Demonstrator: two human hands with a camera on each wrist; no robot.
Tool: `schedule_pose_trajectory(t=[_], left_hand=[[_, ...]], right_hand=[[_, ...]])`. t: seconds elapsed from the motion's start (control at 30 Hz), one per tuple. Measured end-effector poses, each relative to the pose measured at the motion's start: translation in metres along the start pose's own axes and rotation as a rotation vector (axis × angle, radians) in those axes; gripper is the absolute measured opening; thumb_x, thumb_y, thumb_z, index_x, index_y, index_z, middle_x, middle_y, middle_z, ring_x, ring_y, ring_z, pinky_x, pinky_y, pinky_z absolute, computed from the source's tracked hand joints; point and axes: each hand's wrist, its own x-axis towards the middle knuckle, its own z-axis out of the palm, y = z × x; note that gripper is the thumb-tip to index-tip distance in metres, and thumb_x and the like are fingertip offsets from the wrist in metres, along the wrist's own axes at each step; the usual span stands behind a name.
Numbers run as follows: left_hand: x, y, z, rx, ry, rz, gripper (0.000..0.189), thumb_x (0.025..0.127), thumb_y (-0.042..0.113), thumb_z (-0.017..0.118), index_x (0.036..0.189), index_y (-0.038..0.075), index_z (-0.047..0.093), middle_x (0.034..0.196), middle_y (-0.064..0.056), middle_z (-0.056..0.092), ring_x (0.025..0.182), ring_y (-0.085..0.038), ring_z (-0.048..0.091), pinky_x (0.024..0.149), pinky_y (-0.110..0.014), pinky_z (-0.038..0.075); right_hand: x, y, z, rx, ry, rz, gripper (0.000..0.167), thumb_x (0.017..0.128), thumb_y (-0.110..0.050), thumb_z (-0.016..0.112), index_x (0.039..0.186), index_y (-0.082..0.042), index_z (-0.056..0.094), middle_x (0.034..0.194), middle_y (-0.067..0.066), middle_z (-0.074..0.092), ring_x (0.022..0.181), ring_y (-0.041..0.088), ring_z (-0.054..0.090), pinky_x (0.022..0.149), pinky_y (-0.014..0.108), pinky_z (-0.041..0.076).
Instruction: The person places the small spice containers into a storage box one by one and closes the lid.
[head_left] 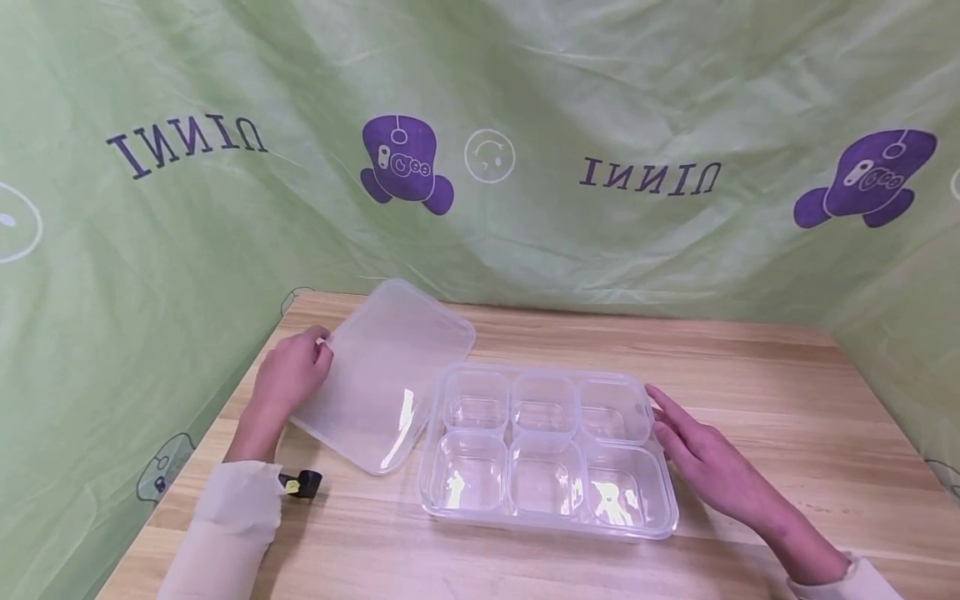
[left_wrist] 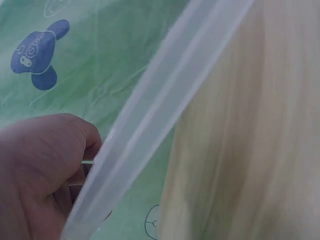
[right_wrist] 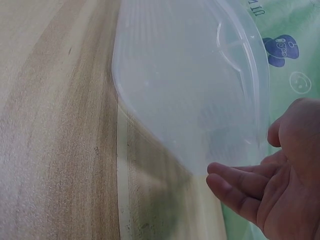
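A clear plastic lid (head_left: 375, 375) is held by its left edge in my left hand (head_left: 291, 372), tilted up off the wooden table. The left wrist view has the pale lid edge (left_wrist: 155, 105) running across, with the curled fingers at its lower end. To the right of the lid stands a clear storage box (head_left: 547, 527) holding several small clear containers (head_left: 543, 483) in two rows. At the box's right side, my right hand (head_left: 705, 458) has its fingertips against the wall, fingers loosely extended. The right wrist view shows the fingertips (right_wrist: 220, 175) right at the box wall (right_wrist: 185, 90).
The wooden table (head_left: 780, 400) has a green printed cloth (head_left: 540, 233) hanging behind it and at both sides. A small black object with a yellow part (head_left: 303, 484) shows beside my left cuff.
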Motion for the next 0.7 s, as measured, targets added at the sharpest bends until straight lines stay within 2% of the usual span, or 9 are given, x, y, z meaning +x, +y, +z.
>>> schedule_pose_trajectory(t=[0.3,0.43,0.7], left_hand=[[0.002,0.007,-0.017,-0.072,0.019,0.024,0.033,0.101,0.011,0.047,0.121,-0.007,0.065,0.079,-0.013,0.061,0.062,-0.025,0.052,0.053,-0.037,0.042],[0.001,0.012,-0.023,-0.116,0.029,0.031,0.034,0.101,0.012,0.046,0.120,-0.007,0.066,0.081,-0.012,0.062,0.060,-0.023,0.050,0.056,-0.037,0.042],[-0.001,0.022,-0.031,-0.225,0.059,0.000,0.034,0.102,0.013,0.045,0.121,-0.005,0.066,0.083,-0.011,0.059,0.050,-0.017,0.043,0.043,-0.032,0.036]], right_hand=[[0.000,0.000,-0.001,0.029,-0.012,0.018,0.056,0.114,-0.028,0.041,0.164,-0.011,0.025,0.137,0.023,0.061,0.090,0.014,0.067,0.080,0.039,0.056],[0.000,0.000,-0.001,0.044,-0.020,0.030,0.056,0.114,-0.029,0.041,0.165,-0.012,0.024,0.139,0.026,0.059,0.090,0.015,0.068,0.081,0.039,0.057],[0.000,0.000,-0.001,0.081,-0.035,0.044,0.057,0.114,-0.030,0.040,0.165,-0.013,0.023,0.141,0.028,0.057,0.089,0.016,0.069,0.081,0.039,0.057]])
